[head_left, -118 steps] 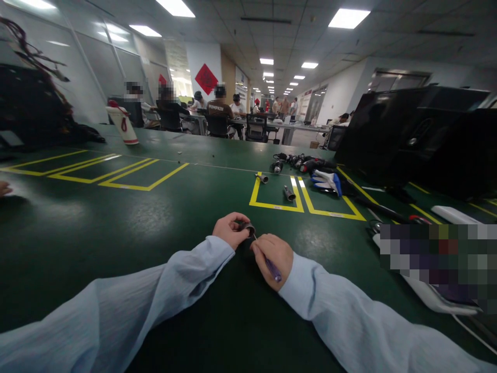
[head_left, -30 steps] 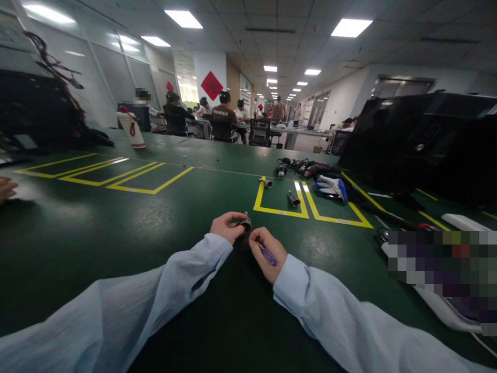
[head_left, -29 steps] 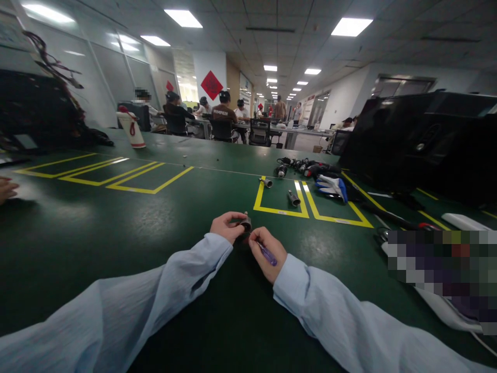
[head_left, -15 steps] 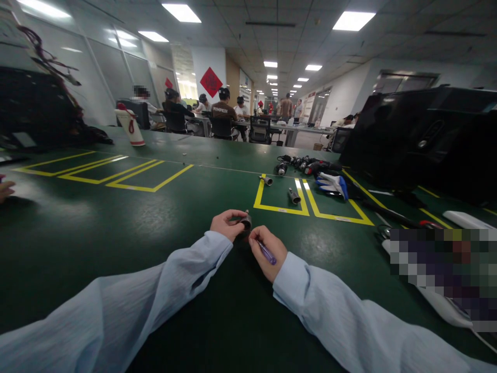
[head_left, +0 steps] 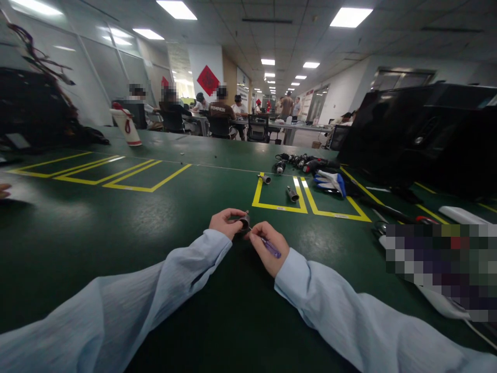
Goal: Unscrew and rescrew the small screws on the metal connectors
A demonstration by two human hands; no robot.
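My left hand grips a small grey metal hole saw, cup-shaped with a thin stem, just above the green table. Fingers and thumb close around its side. In my right hand is a slim screwdriver with a clear purple handle, pinched between thumb and fingers. Its thin shaft points at the hole saw's open end; whether the tip touches is too small to tell. Ahead, inside a yellow-taped box, lie two similar hole saws, a smaller one and a larger one.
Past the boxes lie a corded power tool and a blue-and-white glove. Black equipment stands at the right, more at the left. A paper cup stands far left. Another person's hand shows at the left edge.
My right hand has shifted slightly, and the screwdriver handle now lies at a flatter angle. My left hand still holds the hole saw in nearly the same place.
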